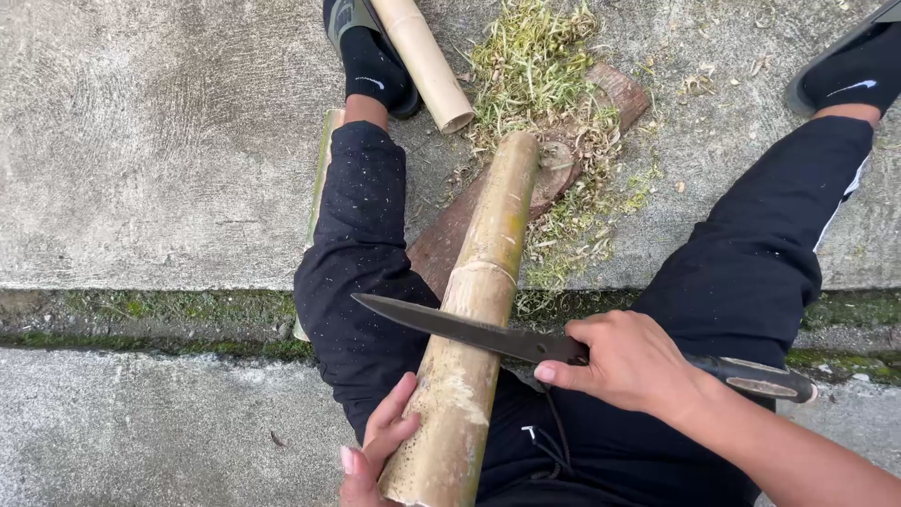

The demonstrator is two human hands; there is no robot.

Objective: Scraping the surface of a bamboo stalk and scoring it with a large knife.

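A thick yellow-green bamboo pole (474, 300) slants from my lap down to a brown wooden board (441, 239) on the concrete. My left hand (375, 451) grips the pole's near end from the left. My right hand (624, 361) is closed on the handle of a long dark knife (450, 327). The blade lies flat across the pole just below a node, its tip pointing left over my left thigh. I sit with legs apart in black trousers.
A second pale bamboo piece (427, 61) lies by my left foot, and another green length (319, 178) runs under my left leg. Green and dry shavings (554, 122) litter the board and concrete. A mossy seam (150, 314) crosses the ground.
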